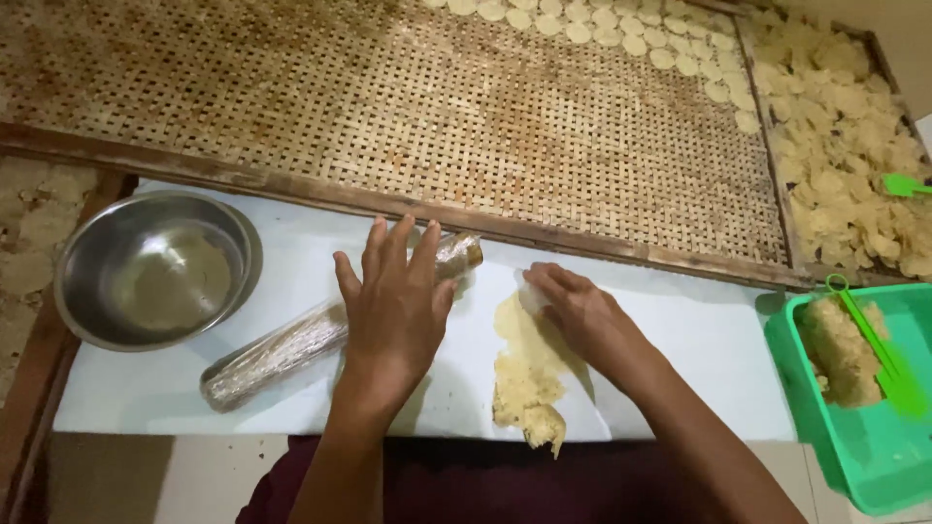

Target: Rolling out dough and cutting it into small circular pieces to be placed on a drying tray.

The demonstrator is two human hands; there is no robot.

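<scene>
A broad woven bamboo tray (408, 107) fills the top of the view from ten to one o'clock, with a patch of pale round discs (621, 34) laid in rows near its twelve-to-one o'clock corner; a second tray (777, 165) at two o'clock is heaped with loose dried chips (845, 146), a small green scoop (903, 184) lying at its right edge. Below the trays lies a white sheet (709, 340) across the middle. On it, at nine o'clock, sits a steel bowl (155, 267) — shiny, with a thin wet film inside. At four o'clock a green plastic tub (854, 437) holds a lump of dough (840, 349) and a green spatula (879, 349). A long roller wrapped in clear film (291, 344) lies slanted from eight o'clock toward the centre; the left hand (393, 311) rests flat on it, fingers spread wide, pressing rather than gripping. Just right of centre a smear of yellowish dough (524, 374) is stretched out on the sheet toward six o'clock — the right hand (578, 311) lies on its upper end, fingers together and curled down onto it, touching a whitish bit (531, 299) there; whether it pinches anything I cannot tell.
</scene>
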